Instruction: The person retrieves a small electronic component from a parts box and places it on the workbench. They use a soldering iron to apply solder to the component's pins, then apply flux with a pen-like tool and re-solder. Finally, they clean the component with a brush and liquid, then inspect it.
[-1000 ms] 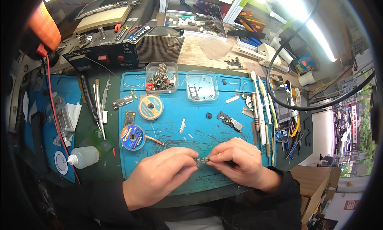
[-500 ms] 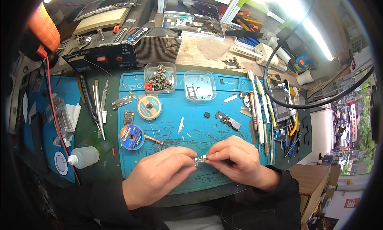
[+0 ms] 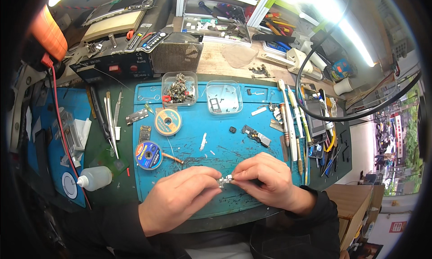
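Between my two hands, above the blue work mat [image 3: 180, 162], is a small silvery metal electronic part [image 3: 224, 180]. The fingertips of my left hand [image 3: 182, 191] pinch its left end, and my right hand [image 3: 267, 180] pinches the right end with thumb and forefinger. Fingers cover much of the part, so its exact kind cannot be made out. Farther up the mat lie a thin whitish strip [image 3: 203, 142], a small black square piece [image 3: 232, 130] and a dark module with a grey block [image 3: 255, 136].
Left of my hands are a blue-labelled wire spool [image 3: 149, 155], an orange-rimmed spool [image 3: 168, 122] and a dropper bottle [image 3: 95, 178]. Behind stand a clear box of tiny metal parts [image 3: 180, 88] and another clear box [image 3: 224, 97]. Brushes [image 3: 293, 128] and tools line the right side.
The view has shifted very slightly. Both hands keep the same pinch on the silvery part, with no clear movement.
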A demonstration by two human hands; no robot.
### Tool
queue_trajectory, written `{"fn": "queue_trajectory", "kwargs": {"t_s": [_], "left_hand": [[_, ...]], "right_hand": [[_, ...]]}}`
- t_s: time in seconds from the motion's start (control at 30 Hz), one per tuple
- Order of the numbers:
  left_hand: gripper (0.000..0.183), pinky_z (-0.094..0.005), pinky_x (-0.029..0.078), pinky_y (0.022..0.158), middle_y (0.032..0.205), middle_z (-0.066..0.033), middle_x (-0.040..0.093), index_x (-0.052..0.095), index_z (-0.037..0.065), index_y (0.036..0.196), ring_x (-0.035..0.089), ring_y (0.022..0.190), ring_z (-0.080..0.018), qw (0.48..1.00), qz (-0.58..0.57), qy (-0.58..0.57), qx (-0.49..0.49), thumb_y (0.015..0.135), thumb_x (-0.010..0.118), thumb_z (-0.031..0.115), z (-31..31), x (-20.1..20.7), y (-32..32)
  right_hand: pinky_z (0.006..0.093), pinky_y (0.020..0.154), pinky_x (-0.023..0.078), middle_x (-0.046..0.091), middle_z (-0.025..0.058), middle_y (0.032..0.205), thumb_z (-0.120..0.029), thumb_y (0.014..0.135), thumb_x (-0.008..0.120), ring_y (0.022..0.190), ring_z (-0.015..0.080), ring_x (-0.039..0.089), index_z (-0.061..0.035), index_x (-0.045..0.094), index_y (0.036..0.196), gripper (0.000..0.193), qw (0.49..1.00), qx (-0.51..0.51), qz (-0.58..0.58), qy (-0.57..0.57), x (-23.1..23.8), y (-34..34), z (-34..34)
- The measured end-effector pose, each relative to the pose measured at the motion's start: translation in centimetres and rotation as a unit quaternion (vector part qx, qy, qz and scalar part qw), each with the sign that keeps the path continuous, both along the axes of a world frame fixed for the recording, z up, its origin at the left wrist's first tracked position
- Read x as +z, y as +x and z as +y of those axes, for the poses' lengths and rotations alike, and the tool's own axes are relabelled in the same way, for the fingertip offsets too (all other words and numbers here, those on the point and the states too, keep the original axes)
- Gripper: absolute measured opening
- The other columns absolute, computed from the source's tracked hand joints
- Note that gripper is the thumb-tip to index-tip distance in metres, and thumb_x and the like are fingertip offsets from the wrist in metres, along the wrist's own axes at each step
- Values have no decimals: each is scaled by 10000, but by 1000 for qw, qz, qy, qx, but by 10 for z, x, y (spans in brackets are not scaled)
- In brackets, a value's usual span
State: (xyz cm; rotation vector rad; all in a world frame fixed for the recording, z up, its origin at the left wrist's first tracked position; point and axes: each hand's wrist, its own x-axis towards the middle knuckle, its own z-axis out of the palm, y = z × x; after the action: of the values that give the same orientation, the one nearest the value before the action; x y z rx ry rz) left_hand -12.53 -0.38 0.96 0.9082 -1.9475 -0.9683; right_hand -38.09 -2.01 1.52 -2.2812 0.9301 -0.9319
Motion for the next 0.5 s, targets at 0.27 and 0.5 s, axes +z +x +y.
{"fn": "queue_trajectory", "kwargs": {"t_s": [0.27, 0.5], "left_hand": [[299, -306, 610, 773, 1076, -102, 761, 732, 12, 1110, 734, 920, -189, 995, 60, 71, 31, 850, 780, -127, 1, 5, -2], [323, -285, 597, 778, 1114, -96, 741, 722, 22, 1156, 732, 946, -173, 996, 77, 27, 46, 878, 741, -142, 2, 12, 1]], "right_hand": [[354, 715, 564, 790, 90, 973, -24, 810, 903, 821, 251, 740, -39, 762, 996, 234, 999, -35, 21, -36, 16, -4, -8], [390, 769, 558, 668, 45, 948, -208, 899, 811, 943, 260, 672, -88, 727, 953, 156, 947, -178, 229, -142, 23, 18, -41]]}}
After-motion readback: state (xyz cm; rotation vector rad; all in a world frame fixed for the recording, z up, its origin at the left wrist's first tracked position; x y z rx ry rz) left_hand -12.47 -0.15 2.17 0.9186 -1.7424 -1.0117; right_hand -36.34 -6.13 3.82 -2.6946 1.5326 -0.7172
